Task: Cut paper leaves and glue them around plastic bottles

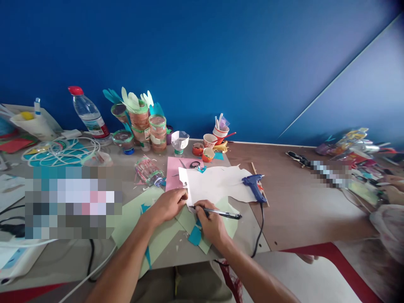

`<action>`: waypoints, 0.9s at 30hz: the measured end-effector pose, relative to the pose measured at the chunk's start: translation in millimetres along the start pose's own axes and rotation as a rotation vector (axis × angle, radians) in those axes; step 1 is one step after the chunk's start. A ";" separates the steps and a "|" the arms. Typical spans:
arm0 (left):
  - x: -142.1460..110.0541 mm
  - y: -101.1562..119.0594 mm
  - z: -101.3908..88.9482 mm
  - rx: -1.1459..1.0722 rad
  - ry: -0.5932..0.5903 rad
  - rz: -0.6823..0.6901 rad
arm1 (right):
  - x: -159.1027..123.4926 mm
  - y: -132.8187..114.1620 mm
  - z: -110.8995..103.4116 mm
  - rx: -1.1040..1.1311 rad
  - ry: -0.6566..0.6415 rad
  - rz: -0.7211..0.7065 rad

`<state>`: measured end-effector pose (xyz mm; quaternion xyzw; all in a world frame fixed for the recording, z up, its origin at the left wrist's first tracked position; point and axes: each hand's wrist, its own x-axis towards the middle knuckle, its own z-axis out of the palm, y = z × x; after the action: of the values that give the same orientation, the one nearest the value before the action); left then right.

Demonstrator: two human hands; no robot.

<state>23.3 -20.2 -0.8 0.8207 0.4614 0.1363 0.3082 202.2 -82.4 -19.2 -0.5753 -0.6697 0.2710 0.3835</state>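
My right hand [211, 224] is closed round a black pen [221, 213], its tip touching the near left edge of a white paper sheet [217, 184]. My left hand [168, 205] presses its pinched fingers on that same edge of the sheet, holding it down. Light green paper [135, 216] and a teal scrap [195, 236] lie under and around both hands. A blue glue gun [255, 188] rests on the sheet's right side, its black cord running off the near table edge. Scissors [191, 164] lie on a pink sheet [174, 170] just beyond.
Behind stand a water bottle [89, 113], decorated plastic jars [148, 126] and small paper cups [211, 145]. A coiled white cable [63, 149] lies at left. Another person's hand [393, 189] and craft clutter sit at the far right on the brown table [299, 206].
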 end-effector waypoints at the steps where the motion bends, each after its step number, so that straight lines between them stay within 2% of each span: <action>1: -0.1 0.6 -0.2 0.000 0.001 0.002 | 0.1 -0.4 0.0 -0.003 0.002 -0.003; 14: -0.8 2.6 0.3 0.026 0.017 0.014 | 1.7 -0.1 2.8 -0.071 -0.022 -0.071; 27: -0.4 2.9 0.5 0.038 0.011 0.006 | 1.6 -1.0 3.2 -0.079 -0.039 -0.045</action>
<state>25.3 -21.8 0.7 0.8271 0.4629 0.1330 0.2898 198.9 -80.7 -19.8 -0.5696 -0.6998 0.2469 0.3534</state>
